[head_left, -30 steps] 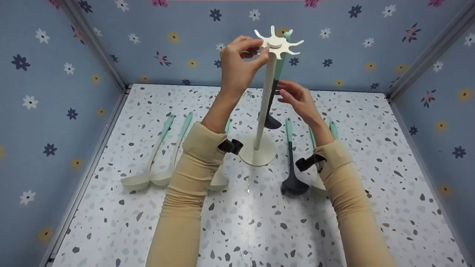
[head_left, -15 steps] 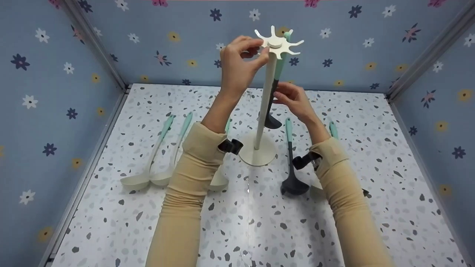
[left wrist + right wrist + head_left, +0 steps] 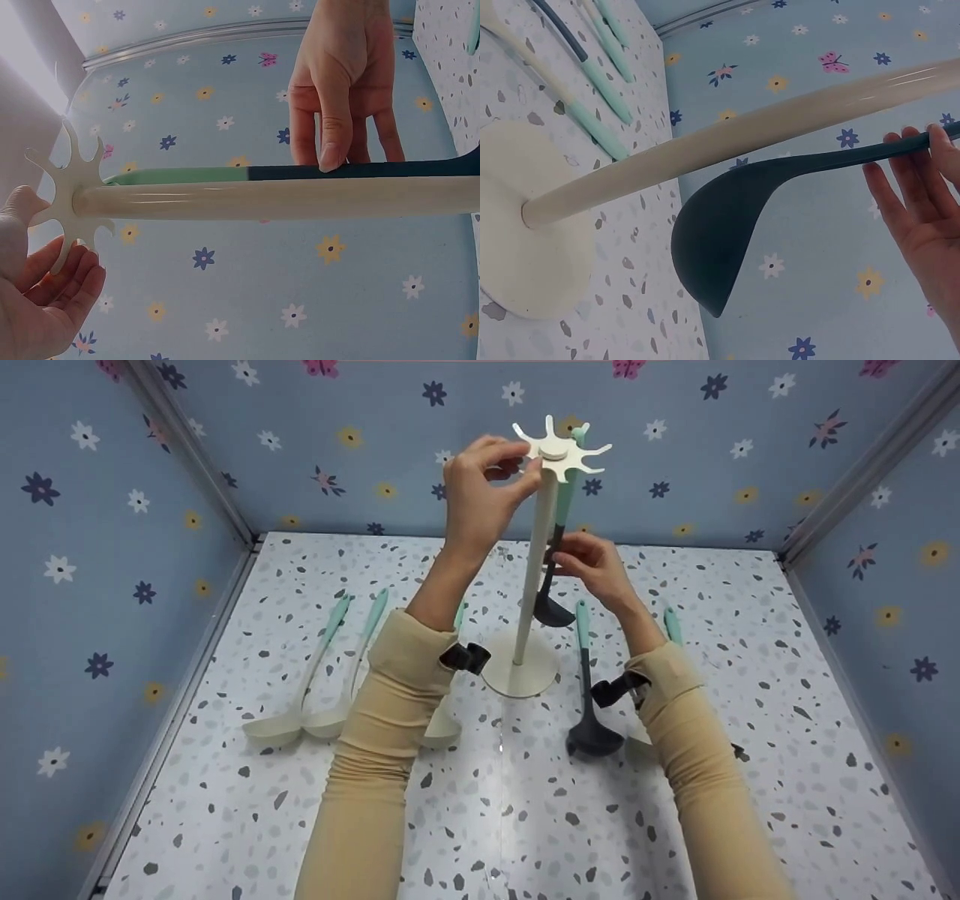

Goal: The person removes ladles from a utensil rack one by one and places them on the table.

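Note:
A cream utensil stand [image 3: 538, 540] rises from a round base, with a star of curved hooks on top. My left hand [image 3: 480, 495] pinches one side of that star between thumb and fingers, as the left wrist view also shows. A ladle [image 3: 555, 613] with a mint grip and dark bowl hangs at the far side of the post, its mint tip up at a hook. My right hand [image 3: 596, 566] holds the dark part of its handle, thumb in front and fingers behind. In the right wrist view the bowl of the ladle [image 3: 724, 232] hangs close to the post.
On the speckled table lie several more ladles. Cream ladles [image 3: 274, 727] are on the left, some partly behind my left sleeve. Right of the base lies a dark ladle [image 3: 595, 735], and others are partly hidden under my right forearm. Flowered panels [image 3: 375, 450] enclose the table.
My right hand has come in from beside the ladle and taken hold of its handle. The bowl has turned and shifted slightly right. My left hand stays on the star.

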A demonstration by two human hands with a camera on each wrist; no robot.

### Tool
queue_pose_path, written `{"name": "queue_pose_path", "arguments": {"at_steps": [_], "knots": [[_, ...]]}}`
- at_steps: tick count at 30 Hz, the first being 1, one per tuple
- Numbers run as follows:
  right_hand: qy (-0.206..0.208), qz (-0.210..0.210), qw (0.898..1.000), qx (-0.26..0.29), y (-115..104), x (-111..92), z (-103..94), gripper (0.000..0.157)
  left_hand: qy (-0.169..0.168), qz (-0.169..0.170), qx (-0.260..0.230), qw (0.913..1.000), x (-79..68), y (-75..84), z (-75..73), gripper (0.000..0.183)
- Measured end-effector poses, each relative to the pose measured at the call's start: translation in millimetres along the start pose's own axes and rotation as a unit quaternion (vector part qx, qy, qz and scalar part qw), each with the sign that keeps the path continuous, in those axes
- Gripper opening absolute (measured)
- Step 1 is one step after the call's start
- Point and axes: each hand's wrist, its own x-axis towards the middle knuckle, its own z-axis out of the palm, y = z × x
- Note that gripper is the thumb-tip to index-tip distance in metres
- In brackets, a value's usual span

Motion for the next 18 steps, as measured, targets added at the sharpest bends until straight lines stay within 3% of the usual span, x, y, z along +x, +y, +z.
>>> {"name": "queue_pose_path", "arguments": {"at_steps": [10,18], "knots": [[0.002,-0.032,0.999,-0.044,-17,-7,9.0,0.019,-0.009,0.041,-0.001,0.9991,-1.7,-1.8,-3.5,0.020],[0.020,-0.046,0.997,-0.064,-23,-8,10.3,0.018,-0.008,0.031,-0.004,0.9995,-1.7,0.1,-2.9,0.020]]}}
